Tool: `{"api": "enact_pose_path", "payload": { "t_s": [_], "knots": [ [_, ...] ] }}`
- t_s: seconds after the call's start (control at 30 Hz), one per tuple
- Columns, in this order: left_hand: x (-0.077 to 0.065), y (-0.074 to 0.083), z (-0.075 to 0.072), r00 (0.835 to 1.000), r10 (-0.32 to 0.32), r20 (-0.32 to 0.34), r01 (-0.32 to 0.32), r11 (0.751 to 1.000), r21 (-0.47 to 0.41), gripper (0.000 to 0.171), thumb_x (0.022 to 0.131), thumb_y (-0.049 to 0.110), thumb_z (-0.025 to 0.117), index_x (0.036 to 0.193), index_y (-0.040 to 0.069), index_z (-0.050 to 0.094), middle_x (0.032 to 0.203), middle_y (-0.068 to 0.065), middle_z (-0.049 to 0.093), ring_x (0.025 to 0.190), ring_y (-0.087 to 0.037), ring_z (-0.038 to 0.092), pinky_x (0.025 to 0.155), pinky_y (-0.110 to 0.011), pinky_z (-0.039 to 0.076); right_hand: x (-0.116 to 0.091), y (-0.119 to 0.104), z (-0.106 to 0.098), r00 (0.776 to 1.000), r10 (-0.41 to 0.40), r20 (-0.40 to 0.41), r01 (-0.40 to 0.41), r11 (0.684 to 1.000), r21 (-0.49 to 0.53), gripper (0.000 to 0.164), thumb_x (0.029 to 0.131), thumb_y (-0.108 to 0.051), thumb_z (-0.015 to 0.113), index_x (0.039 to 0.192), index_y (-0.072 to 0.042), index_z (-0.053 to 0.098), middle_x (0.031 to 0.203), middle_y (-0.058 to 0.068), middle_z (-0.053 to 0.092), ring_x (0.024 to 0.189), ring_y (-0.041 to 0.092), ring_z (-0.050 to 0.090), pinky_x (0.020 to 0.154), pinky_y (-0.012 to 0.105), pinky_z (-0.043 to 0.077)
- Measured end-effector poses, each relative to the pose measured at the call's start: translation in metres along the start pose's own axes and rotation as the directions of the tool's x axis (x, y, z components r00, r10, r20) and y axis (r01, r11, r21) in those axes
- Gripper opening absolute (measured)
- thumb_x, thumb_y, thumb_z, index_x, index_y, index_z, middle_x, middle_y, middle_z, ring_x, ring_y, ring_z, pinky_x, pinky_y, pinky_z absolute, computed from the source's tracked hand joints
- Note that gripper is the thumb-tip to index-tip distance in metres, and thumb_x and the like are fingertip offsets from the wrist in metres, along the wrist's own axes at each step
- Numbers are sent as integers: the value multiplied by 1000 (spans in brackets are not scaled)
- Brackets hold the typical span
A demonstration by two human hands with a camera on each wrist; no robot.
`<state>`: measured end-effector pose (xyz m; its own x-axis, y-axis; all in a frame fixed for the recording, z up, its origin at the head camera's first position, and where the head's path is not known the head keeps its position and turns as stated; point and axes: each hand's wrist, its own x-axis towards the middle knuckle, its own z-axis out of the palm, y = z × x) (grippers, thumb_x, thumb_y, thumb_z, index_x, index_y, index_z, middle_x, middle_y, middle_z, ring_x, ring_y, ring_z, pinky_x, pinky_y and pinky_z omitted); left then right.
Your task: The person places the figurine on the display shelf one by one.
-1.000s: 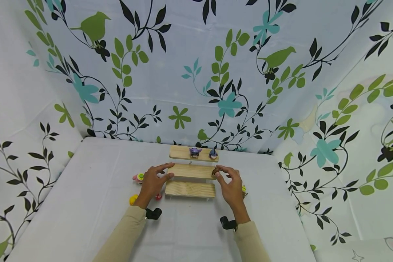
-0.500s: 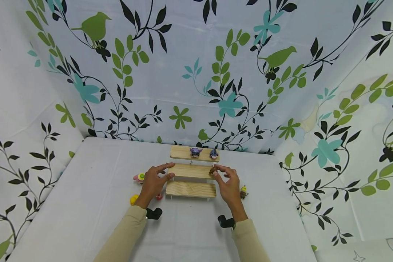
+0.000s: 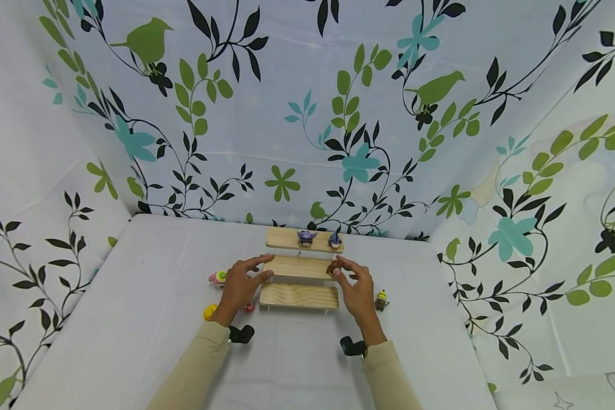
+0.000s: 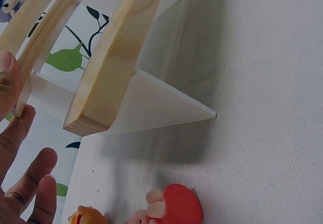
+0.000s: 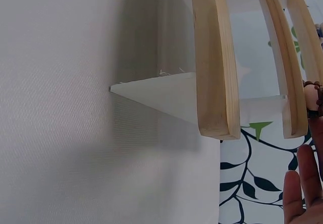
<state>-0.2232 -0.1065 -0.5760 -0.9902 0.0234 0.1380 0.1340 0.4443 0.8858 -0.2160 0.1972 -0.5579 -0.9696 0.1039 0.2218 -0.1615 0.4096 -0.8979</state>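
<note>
A three-tier wooden display stand stands on the white-covered table. My left hand (image 3: 240,289) grips the left end of its middle board (image 3: 294,266), thumb and a finger on the edge, other fingers loose (image 4: 31,183). At that board's right end my right hand (image 3: 357,293) pinches a small brown figurine (image 3: 331,267). In the right wrist view the figurine (image 5: 312,96) is cut off by the frame edge, at the board's end. The lower board (image 3: 298,296) bears nothing. On the top board (image 3: 281,238) stand a purple figurine (image 3: 306,238) and a blue one (image 3: 335,240).
Left of the stand lie a pink-and-green figurine (image 3: 217,278), a yellow one (image 3: 209,311) and a red one (image 3: 249,307). A yellow-and-brown figurine (image 3: 381,300) is beyond my right hand. White triangular supports (image 4: 156,103) carry the boards. Patterned cloth (image 3: 307,114) hangs behind.
My right hand has moved slightly left, bringing the brown figurine in over the middle board's right end. My left hand has kept its hold on the board.
</note>
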Motion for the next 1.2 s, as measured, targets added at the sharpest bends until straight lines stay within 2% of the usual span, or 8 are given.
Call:
{"api": "enact_pose_path", "payload": {
  "t_s": [0.43, 0.87, 1.2],
  "knots": [
    [0, -1, 1, 1000, -21, 7, 21, 1000, -2, 46, 93, 38, 80, 138, 33, 73, 147, -1, 68, 121, -32, 64, 100, -52, 49, 0, 3, 2, 999, 7, -31, -7, 1000, -2, 38, 96, -22, 82, 133, -21, 75, 128, 5, 75, 118, 24, 57, 103, 46, 42],
    [1, -1, 2, 1000, -24, 0, 24, 1000, 9, 45, 94, 37, 80, 138, 34, 73, 147, -1, 67, 121, -30, 63, 97, -48, 49, 2, 6, 3, 1000, 11, -29, -11, 1000, -2, 37, 97, -24, 81, 134, -22, 75, 130, 3, 75, 120, 23, 57, 105, 49, 44],
    [0, -2, 2, 1000, -23, 5, 23, 1000, 12, 46, 94, 38, 80, 140, 33, 72, 147, -3, 67, 121, -31, 63, 98, -49, 49, 1, 7, 0, 997, -5, -82, 5, 1000, -5, 39, 95, -22, 83, 133, -22, 76, 128, 1, 78, 117, 21, 57, 103, 45, 43]
  ]
}}
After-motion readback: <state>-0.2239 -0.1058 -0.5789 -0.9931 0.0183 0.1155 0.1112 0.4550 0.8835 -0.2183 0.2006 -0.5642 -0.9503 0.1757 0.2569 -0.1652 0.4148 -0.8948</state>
